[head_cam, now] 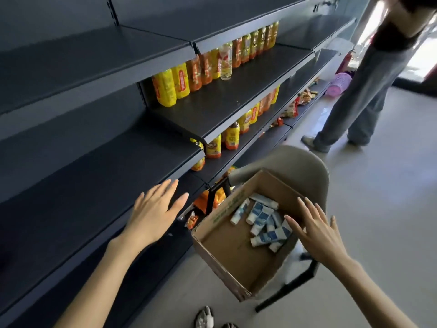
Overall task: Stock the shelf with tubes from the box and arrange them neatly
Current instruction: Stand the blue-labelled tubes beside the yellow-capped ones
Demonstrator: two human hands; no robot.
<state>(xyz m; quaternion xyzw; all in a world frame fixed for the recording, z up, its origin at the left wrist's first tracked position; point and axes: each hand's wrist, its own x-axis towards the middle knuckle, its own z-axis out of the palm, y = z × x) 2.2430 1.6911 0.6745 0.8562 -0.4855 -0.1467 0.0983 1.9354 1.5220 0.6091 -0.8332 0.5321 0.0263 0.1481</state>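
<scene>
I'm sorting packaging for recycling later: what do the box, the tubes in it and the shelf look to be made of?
Box: brown cardboard, matte, probably corrugated, with raw cut flap edges.
Tubes: probably soft plastic, smooth white-and-blue skin, slightly glossy.
Shelf: likely painted metal, dark matte surface with a thin folded front lip.

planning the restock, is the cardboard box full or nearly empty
Mostly empty: the open brown cardboard box holds only a small pile of white-and-blue tubes at one side.

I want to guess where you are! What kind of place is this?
Probably a small shop being stocked. Long dark shelves hold rows of bottles, and a box of tubes waits on a chair.
</scene>
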